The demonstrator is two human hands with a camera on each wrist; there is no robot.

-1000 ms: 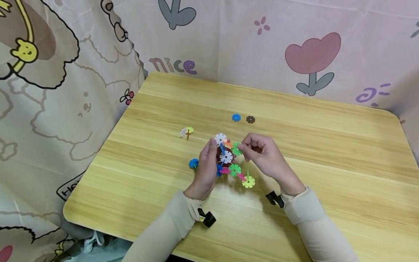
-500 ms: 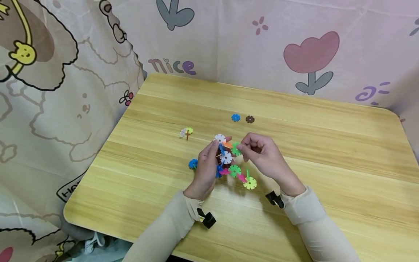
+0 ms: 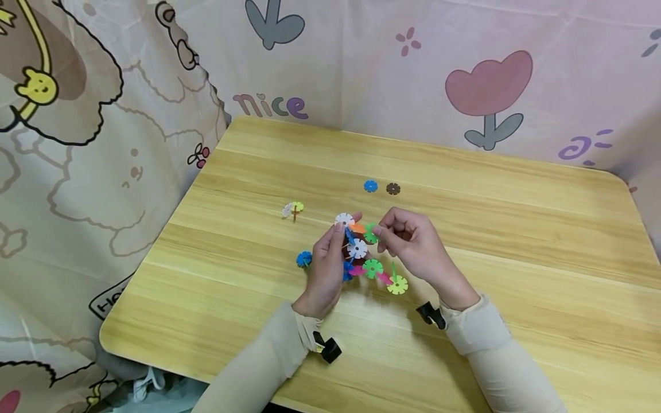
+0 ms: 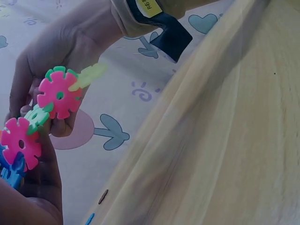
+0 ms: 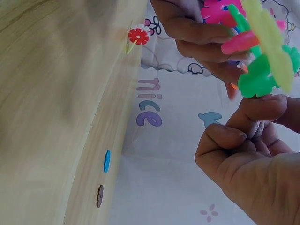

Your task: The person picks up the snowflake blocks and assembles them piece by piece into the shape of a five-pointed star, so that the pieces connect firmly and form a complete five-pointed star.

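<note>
A cluster of interlocked plastic snowflake discs (image 3: 357, 250), white, green, pink, blue and yellow-green, hangs just above the wooden table (image 3: 496, 229). My left hand (image 3: 334, 240) grips the cluster from its left side, fingers curled round it. My right hand (image 3: 380, 234) pinches a green disc (image 3: 370, 234) at the cluster's upper right. In the left wrist view two pink discs (image 4: 59, 95) show close up, with the right hand (image 4: 70, 42) behind them. The right wrist view has the green disc (image 5: 255, 79) at my right thumb tip and a yellow-green disc (image 5: 269, 42) in front of it.
A loose blue disc (image 3: 370, 186) and a brown disc (image 3: 393, 188) lie side by side farther back on the table. A small white and yellow-green piece (image 3: 293, 209) stands to the left. Another blue disc (image 3: 304, 259) shows beside my left hand. Printed cloth (image 3: 103, 143) hangs around the table.
The cluster has turned slightly, its lowest yellow-green disc swinging a little to the right. Both hands keep their hold and have barely moved.
</note>
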